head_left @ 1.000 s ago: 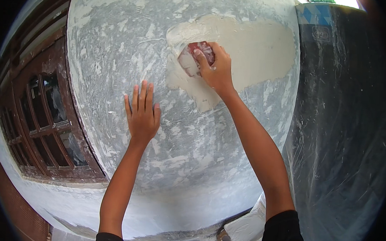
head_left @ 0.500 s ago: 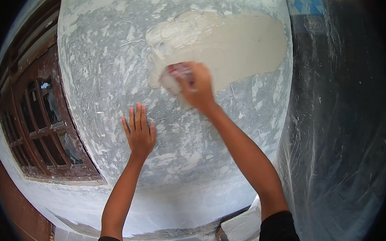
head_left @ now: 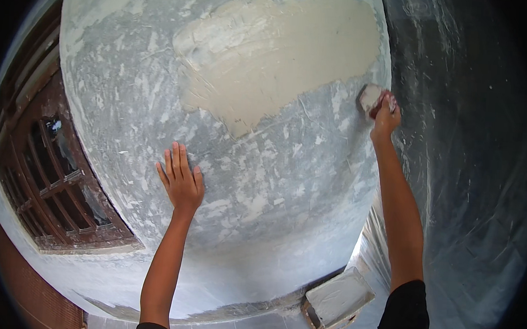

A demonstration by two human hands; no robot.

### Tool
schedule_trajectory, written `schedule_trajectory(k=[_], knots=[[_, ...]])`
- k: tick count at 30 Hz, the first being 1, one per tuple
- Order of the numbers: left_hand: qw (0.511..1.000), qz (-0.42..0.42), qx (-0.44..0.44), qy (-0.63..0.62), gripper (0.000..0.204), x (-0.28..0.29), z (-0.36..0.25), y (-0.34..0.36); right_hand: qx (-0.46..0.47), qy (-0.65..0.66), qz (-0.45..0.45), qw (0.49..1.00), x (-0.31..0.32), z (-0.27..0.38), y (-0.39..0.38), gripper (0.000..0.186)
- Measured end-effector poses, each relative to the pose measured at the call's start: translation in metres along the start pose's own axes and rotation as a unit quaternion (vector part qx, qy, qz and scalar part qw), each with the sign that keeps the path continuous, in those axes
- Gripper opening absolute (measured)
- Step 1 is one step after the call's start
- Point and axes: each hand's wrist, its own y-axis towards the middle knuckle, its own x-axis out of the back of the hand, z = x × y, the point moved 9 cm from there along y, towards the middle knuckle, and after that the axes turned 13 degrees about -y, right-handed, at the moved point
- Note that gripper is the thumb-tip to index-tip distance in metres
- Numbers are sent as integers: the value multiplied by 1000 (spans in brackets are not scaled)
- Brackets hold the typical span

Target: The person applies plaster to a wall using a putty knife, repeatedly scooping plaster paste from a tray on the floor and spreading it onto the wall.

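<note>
I have the right grip (head_left: 387, 118) clamped on a hand-held putty spreader (head_left: 372, 97), its reddish body smeared with pale filler. The spreader sits up and to the left of the knuckles, its broad face angled toward the wall; whether its edge touches the surface there I cannot tell. My left grip (head_left: 183, 183) is apart: palm toward the grey wall (head_left: 255, 206), fingers extended, thumb set off to the side, holding nothing and apparently laid flat.

The relation I read first is to the beige filler patch (head_left: 281, 61). From the right grip it lies up and to the left, its long axis running mostly sideways and rising a little toward the right. Its right end is just above and left of the spreader, so the right hand is nearer to that end. The left grip has the patch above it and to the right, with the fingertips near the lower left edge but apart from it.

Farther out, a filler tray (head_left: 340, 295) rests well below the right grip and slightly to its left, at the foot of the wall, with the right arm nearer. Plastic sheeting (head_left: 465, 187) hangs to the right of that grip, and a brown-framed window (head_left: 66, 181) is well left of the left grip.
</note>
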Motion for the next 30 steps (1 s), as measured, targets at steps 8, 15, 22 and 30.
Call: schedule_trajectory(k=[8,15,22,30], knots=[[990,74,16,-115,61,-43,-74,-79,-158,-30,163,973,203,-160,-132,32],[871,318,67,-368,56,-74,-169,-245,-340,-134,90,926,372,-223,-317,27],[718,465,237,-460,47,-88,-245,-478,-288,-539,106,785,561,-248,-404,31],[590,534,362,-485,41,-57,-326,-654,-194,-652,255,687,636,-277,-463,30]])
